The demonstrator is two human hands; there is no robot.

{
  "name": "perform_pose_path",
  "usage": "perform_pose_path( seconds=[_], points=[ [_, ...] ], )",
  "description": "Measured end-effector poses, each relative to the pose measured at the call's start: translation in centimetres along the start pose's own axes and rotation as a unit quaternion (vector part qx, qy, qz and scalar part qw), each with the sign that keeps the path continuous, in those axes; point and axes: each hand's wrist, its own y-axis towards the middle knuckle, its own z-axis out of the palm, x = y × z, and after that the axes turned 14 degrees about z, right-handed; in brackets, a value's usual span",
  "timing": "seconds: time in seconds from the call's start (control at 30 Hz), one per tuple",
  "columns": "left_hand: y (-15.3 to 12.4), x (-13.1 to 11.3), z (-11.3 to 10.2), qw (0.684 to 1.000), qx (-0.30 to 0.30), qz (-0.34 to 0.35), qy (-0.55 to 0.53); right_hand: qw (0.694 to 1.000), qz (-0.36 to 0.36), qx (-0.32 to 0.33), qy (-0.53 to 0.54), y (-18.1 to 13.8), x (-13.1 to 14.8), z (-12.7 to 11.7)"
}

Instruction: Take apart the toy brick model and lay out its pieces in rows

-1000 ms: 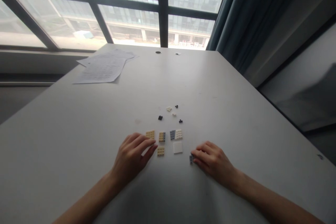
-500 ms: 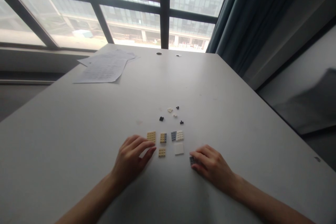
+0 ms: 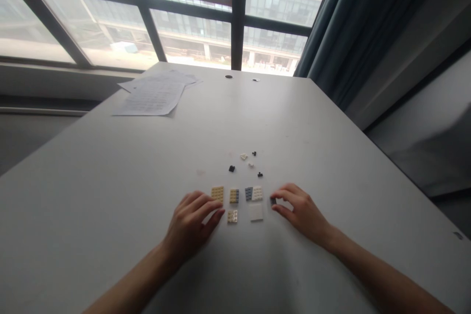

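Note:
Between the thumb and fingers of my right hand (image 3: 303, 208) is a small dark grey building-block plate (image 3: 273, 201), tilted and partly hidden by the fingertips. My left hand (image 3: 193, 216) rests on the table with thumb and fingers apart and nothing between them. Its fingertips overlap the near edge of a tan studded plate (image 3: 217, 193); I cannot tell if they touch it. Between the hands lie a tan plate with a grey strip (image 3: 234, 196), a smaller tan plate (image 3: 232, 217), a grey wedge plate (image 3: 248, 194) against a white one (image 3: 257, 193), and a smooth white square (image 3: 256, 212).
Beyond the plates lie small pieces: a black one (image 3: 231, 169), a second black one (image 3: 260, 174), a third black one (image 3: 254, 153) and white ones (image 3: 244, 156). Paper sheets (image 3: 150, 95) lie far left on the white table (image 3: 294, 127). Windows stand behind.
My right hand has moved forward, away from me, with the grey plate, which is now tilted in the fingers. My left hand keeps its place by the tan plate. The view has shifted slightly.

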Motion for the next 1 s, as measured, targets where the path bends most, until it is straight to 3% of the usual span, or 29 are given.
perform_pose_path(
  seconds=[0.13, 0.33, 0.77, 1.0],
  points=[
    [0.0, 0.0, 0.0, 1.000, -0.003, -0.001, -0.004, 1.000, 0.024, -0.012, 0.009, 4.6, 1.1, -0.1],
    [-0.2, -0.1, 0.1, 1.000, 0.000, -0.005, -0.007, 0.998, 0.012, 0.046, -0.038, 8.8, 1.7, 2.7],
    [-0.2, -0.1, 0.2, 1.000, 0.004, -0.005, -0.013, 0.995, -0.018, 0.055, -0.086, 9.1, 1.5, 3.8],
    [-0.2, -0.1, 0.2, 1.000, 0.004, -0.009, -0.011, 0.997, -0.003, 0.047, -0.058, 8.9, 1.4, 3.6]
  ],
)
